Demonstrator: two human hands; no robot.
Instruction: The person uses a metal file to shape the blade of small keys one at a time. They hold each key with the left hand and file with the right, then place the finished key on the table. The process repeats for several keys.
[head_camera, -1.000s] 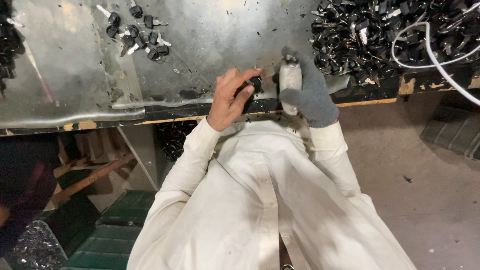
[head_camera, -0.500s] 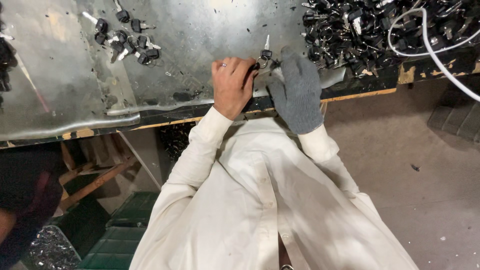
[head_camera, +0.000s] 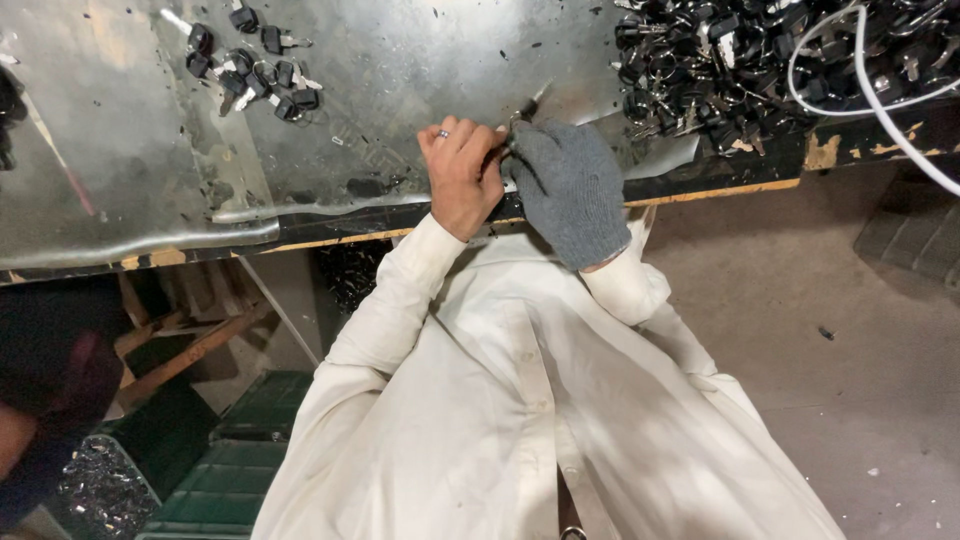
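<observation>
— While both hands meet at the desk (head_camera: 150, 200) edge, what's held?
— Bare left hand (head_camera: 462, 175) and grey-gloved right hand (head_camera: 566, 185) pinch 1 small black-headed key (head_camera: 522, 110), blade up.
— Changed?
— Both shifted slightly; the key pile (head_camera: 720, 70) stays put.

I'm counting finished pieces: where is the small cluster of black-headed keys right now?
In the head view the small cluster of keys lies at upper left on the metal sheet, apart from both hands, well left of the big pile of keys.

Metal-topped bench (head_camera: 400, 70) — key pile (head_camera: 740, 70), scattered keys (head_camera: 255, 65).
</observation>
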